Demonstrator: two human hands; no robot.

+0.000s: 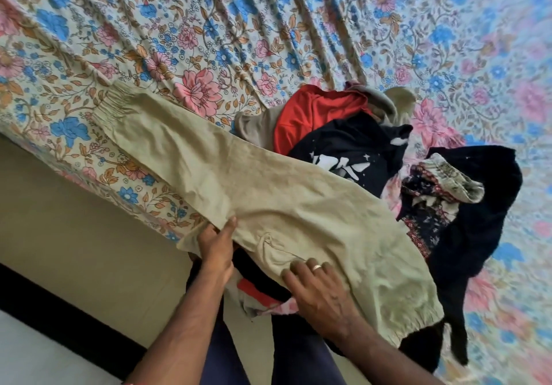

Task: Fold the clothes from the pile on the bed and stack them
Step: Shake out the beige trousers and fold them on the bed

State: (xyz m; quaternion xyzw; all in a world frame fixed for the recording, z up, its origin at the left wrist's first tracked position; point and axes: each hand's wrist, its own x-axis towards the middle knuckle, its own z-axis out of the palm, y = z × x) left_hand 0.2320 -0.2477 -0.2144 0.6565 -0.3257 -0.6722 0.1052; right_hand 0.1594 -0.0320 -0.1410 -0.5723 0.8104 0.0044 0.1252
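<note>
Trousers: long khaki cotton trousers (239, 175) with elastic cuffs lie spread flat across the near edge of the bed.
Long axis: it runs diagonally, one gathered cuff up and to the left, the other end down and to the right, past the hands.
Left hand (216, 245): it grips the near edge of the cloth around mid-length, thumb on top, fingers tucked under.
Right hand (319, 289): it wears a ring and lies flat on the fabric, fingers straight, pressing, holding nothing.
Nearer hand: the left is closer to the far upper cuff; that end would likely be folded over.
Pile: red (310, 112), black printed (352, 151) and dark patterned (433, 202) garments sit just beyond, partly under the trousers.
Bed: floral bedsheet (209, 26), pink and blue.
</note>
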